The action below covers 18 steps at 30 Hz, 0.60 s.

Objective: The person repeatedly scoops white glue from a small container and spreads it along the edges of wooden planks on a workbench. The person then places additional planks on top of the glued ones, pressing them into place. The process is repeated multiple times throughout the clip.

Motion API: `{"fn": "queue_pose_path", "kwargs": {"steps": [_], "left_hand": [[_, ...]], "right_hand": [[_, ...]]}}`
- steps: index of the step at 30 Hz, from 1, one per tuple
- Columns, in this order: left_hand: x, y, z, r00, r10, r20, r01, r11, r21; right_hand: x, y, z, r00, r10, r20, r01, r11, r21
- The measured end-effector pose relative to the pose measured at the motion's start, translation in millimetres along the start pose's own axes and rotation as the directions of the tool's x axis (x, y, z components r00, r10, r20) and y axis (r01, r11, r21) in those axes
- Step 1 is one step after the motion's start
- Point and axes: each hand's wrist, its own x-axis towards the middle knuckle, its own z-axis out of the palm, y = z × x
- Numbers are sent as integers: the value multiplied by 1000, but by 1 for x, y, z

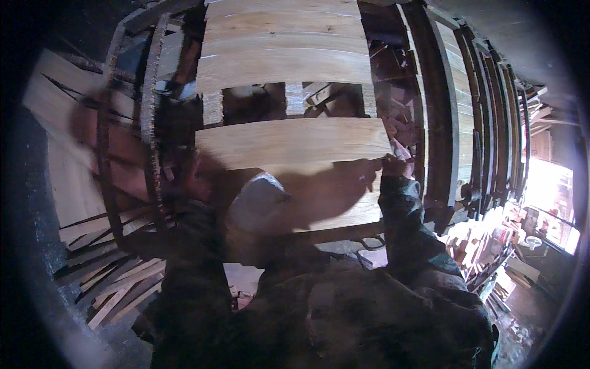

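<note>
Light wooden boards lie crosswise in front of me over upright strips. My right hand [397,166] is at the right end of the near boards, its fingers closed on the edge of a wooden board [289,140]. My left hand [201,173] is at the left end of the same board, dark and smeared, so its fingers cannot be made out. A second board [362,212] lies nearer to me, mostly under a dark shadow with a bright patch. Beyond a gap showing three rough strips [295,98], more boards [286,64] lie side by side.
Dark wooden frames [439,111] stand in a row on the right. On the left are a narrow rough-edged frame [150,104] and wide planks [70,166]. Loose wood strips [126,292] lie at lower left; scrap wood [473,246] is heaped near the bright opening [550,197].
</note>
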Motion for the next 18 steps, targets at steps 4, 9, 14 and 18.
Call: {"fn": "queue_pose_path", "kwargs": {"steps": [4,9,14,18], "left_hand": [[-7,-9,8,996,-57,-65,48,989,-137],[-1,0,-4,976,207,-64,-182,943,280],[29,39,-38,968,154,198,-161,987,18],[61,92,-64,847,-296,442,377,920,-106]], "right_hand": [[-7,7,-4,978,175,109,-194,960,201],[-1,-14,2,993,115,-20,-108,973,202],[-5,-44,11,996,85,42,-78,988,-135],[-21,-55,24,904,-290,-314,331,940,87]]}}
